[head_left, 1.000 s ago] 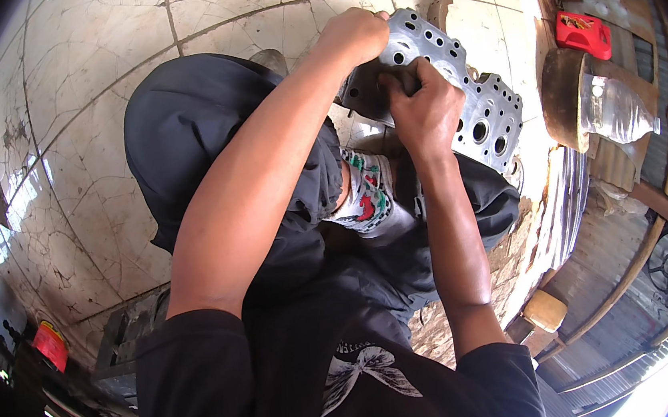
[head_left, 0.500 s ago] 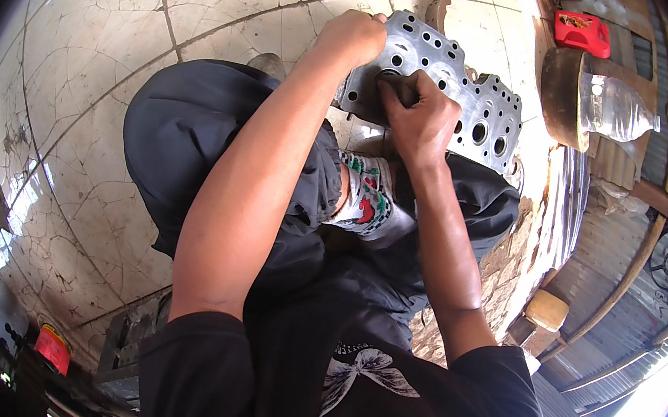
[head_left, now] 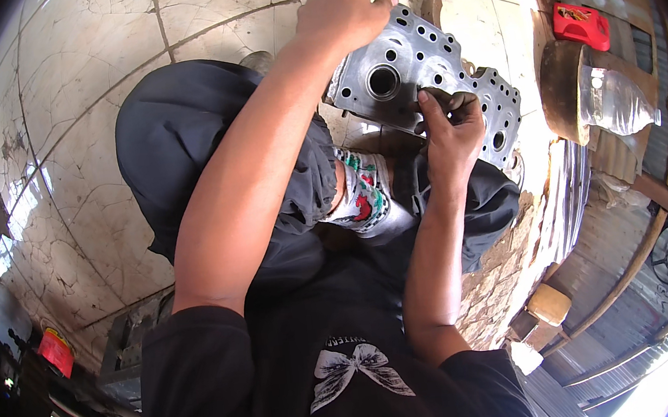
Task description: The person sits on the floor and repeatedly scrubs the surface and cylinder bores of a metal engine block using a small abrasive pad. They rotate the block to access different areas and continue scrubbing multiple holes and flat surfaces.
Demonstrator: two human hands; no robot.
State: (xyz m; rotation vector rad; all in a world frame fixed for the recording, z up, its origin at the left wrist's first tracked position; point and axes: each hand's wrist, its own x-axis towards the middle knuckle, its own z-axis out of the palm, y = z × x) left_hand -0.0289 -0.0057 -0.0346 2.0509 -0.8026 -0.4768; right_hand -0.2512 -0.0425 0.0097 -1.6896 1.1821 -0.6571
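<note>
Metal plate (head_left: 417, 72) has floor space (head_left: 485, 25) beyond its far edge.

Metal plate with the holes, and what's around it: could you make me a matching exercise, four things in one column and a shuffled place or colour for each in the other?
Things
1. left hand
2. right hand
3. plastic bottle
4. plastic container

Places and colours
A. red
B. at the upper left edge of the metal plate
C. clear, see-through
D. at the plate's lower edge, right of its largest round hole

Right pairs: 1-B, 2-D, 3-C, 4-A
</note>
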